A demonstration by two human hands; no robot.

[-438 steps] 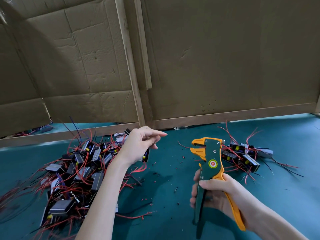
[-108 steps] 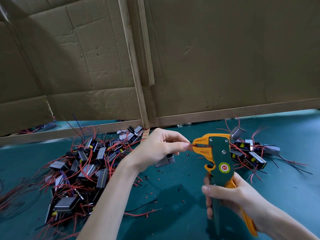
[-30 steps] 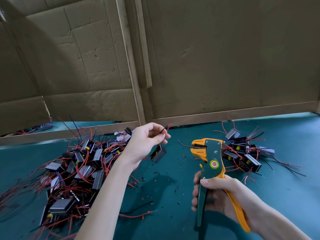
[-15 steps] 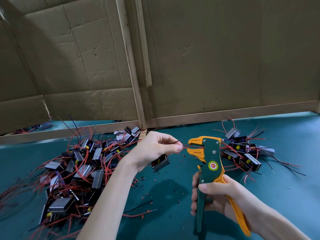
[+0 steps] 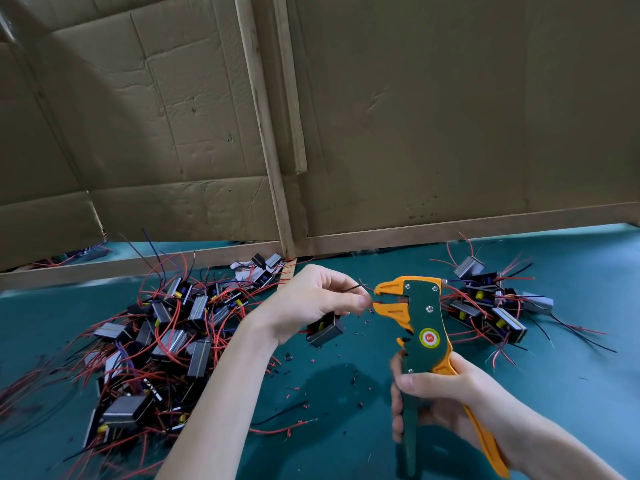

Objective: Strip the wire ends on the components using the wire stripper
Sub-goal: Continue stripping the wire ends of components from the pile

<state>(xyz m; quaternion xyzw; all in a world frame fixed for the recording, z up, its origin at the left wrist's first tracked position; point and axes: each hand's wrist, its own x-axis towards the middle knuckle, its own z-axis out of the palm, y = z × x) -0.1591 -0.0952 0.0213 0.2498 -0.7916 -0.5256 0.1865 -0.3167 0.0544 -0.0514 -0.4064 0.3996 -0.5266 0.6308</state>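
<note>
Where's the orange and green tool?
Right of centre in the head view, the wire stripper stands upright in the right hand, beside the smaller component pile.

On the tabletop (image 5: 571,393) the left pile (image 5: 166,334) of components lies well apart from the smaller right pile (image 5: 485,306), both before the cardboard wall (image 5: 450,116) along the back edge, where a post (image 5: 266,133) stands between two panels. Between the piles and above the tabletop, the left grip (image 5: 311,303) pinches a wire (image 5: 373,302) whose end reaches the mouth of the stripper (image 5: 420,327), held upright just to its right by the right grip (image 5: 440,400), which is lower and nearer the camera. A component (image 5: 325,330) hangs just beneath the left grip, and scraps (image 5: 294,389) lie scattered on the tabletop below.
</note>
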